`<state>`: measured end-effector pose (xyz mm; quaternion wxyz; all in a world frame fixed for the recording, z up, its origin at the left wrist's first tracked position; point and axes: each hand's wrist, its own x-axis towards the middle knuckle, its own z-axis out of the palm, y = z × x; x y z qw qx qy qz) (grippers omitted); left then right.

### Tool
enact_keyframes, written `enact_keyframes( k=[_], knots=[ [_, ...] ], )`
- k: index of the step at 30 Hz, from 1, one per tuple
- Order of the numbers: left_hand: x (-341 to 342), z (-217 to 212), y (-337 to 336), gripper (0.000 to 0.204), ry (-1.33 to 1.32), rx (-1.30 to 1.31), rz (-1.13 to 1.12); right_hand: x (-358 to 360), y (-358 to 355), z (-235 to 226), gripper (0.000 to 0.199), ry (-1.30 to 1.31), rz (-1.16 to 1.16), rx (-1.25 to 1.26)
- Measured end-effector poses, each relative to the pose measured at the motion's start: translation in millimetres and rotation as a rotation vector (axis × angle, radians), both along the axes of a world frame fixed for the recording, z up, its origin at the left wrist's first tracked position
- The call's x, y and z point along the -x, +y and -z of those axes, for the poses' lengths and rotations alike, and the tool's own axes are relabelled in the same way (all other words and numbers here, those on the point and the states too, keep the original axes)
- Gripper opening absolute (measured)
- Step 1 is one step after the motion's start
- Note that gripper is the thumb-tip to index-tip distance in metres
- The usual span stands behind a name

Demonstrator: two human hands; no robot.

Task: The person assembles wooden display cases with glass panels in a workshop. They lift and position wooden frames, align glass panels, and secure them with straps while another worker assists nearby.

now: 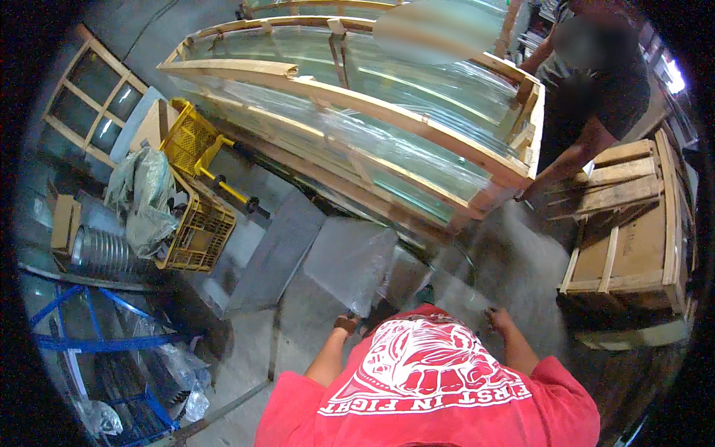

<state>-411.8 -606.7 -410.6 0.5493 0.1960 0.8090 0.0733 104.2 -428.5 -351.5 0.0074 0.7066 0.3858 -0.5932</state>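
Note:
My left hand (347,322) is closed at the lower corner of a grey, plastic-wrapped flat piece (350,261). Clear film hangs close to its fingers, and I cannot make out what they grip. Out to the right of my red shirt (428,372), my right hand (497,316) is curled closed over the concrete floor, with something too small and blurred to name. Ahead stands a long wooden crate (417,123) holding upright glass sheets (417,82), with clear wrap along its side.
Another person (596,89) in dark clothes stands by the crate's right end. On the right lies a slatted wooden crate (622,246) with cardboard. A yellow basket (197,235), a grey panel (275,253) and a blue metal frame (104,343) stand on the left.

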Motion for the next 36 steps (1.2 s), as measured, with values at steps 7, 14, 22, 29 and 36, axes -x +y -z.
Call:
enact_keyframes(
  k=[7,14,22,29,36],
  knots=[
    [-12,35,-25,0.053,-0.019,-0.026,-0.071,-2,-16,10,0.024,0.086,0.092,0.135],
    [-22,59,-29,0.052,0.048,-0.201,0.163,-17,-6,39,0.029,0.166,0.034,0.070],
    [-33,75,-25,0.056,0.101,-0.116,0.029,-6,26,27,0.024,0.142,-0.027,0.024],
    [-46,40,-24,0.061,0.088,-0.227,-0.014,122,118,-181,0.030,0.178,-0.613,-0.747],
    [-72,18,-19,0.051,0.086,-0.066,0.321,213,166,-431,0.031,0.504,-0.771,-1.715]
  ],
)
